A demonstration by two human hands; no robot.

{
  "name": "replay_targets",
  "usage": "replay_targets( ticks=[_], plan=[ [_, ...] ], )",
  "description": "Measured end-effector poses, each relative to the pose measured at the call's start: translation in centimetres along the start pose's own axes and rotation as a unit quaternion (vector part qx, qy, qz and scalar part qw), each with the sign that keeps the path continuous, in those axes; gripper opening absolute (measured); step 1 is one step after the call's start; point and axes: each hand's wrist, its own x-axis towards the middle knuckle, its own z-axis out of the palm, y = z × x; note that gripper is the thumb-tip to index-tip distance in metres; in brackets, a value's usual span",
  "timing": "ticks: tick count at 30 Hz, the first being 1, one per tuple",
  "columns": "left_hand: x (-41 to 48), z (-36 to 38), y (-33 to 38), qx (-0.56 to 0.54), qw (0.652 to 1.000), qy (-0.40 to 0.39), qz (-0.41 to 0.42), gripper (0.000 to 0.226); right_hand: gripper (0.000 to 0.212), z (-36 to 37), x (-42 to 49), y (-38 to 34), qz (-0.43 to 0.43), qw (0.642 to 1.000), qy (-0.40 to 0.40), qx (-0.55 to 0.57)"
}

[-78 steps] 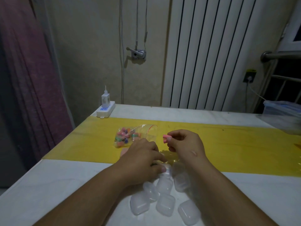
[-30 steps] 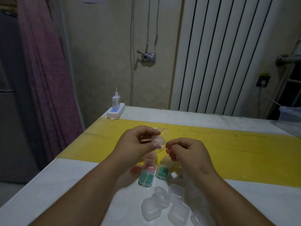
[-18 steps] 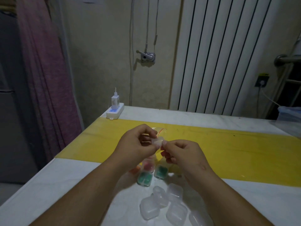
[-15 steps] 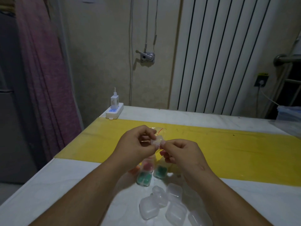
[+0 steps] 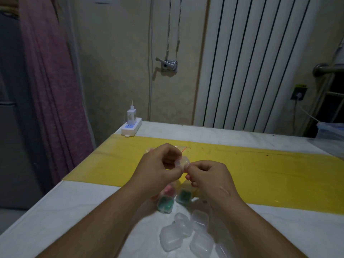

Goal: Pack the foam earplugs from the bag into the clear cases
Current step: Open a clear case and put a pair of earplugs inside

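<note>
Above the yellow strip, my left hand [image 5: 158,168] grips a small clear case [image 5: 183,161]. My right hand [image 5: 206,174] pinches the near edge of that same case with thumb and forefinger. Whether an earplug is inside cannot be seen. Behind my left hand, only a corner of the clear bag [image 5: 186,148] with its red line shows. Below my hands lie two cases holding green earplugs [image 5: 165,203] [image 5: 184,195] and one holding pink [image 5: 170,189]. Several empty clear cases [image 5: 188,233] are heaped nearer to me on the white table.
A yellow strip [image 5: 270,172] runs across the white table [image 5: 65,211]. A white power strip with a charger [image 5: 131,125] sits at the far left corner. A clear plastic box [image 5: 331,131] stands at the far right edge. A curtain hangs left.
My left hand lifted a clear case off the table and my right hand came to it; by now the right fingers pinch its edge. The view shifted slightly, hiding most of the bag.
</note>
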Motion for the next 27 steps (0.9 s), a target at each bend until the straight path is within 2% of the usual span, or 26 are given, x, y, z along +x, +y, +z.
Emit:
replay_targets(
  ticks=[3,7,11,15,21,27],
  plan=[
    [0.00,0.03,-0.17,-0.027,0.999,-0.019,-0.011,0.029,0.015,-0.01,0.00,-0.11,-0.001,1.000,0.012,-0.003],
    [0.00,-0.41,0.01,-0.061,0.995,-0.062,-0.046,0.033,0.017,-0.21,0.00,-0.29,-0.001,0.999,-0.022,0.027],
    [0.09,-0.50,0.15,-0.121,0.990,-0.041,-0.059,0.024,0.022,-0.28,0.52,-0.36,0.034,0.996,-0.036,0.079],
    [0.22,-0.48,0.07,-0.098,0.994,-0.022,-0.040,0.026,0.024,-0.31,0.29,-0.15,0.042,0.992,-0.070,0.093],
    [0.23,-0.46,-0.10,-0.054,0.998,-0.003,-0.028,0.023,0.016,-0.27,0.32,-0.13,0.039,0.995,-0.029,0.087],
    [0.35,-0.43,-0.14,-0.037,0.999,0.010,-0.017,0.020,0.017,-0.04,0.07,-0.16,0.051,0.992,-0.054,0.103]
  ],
)
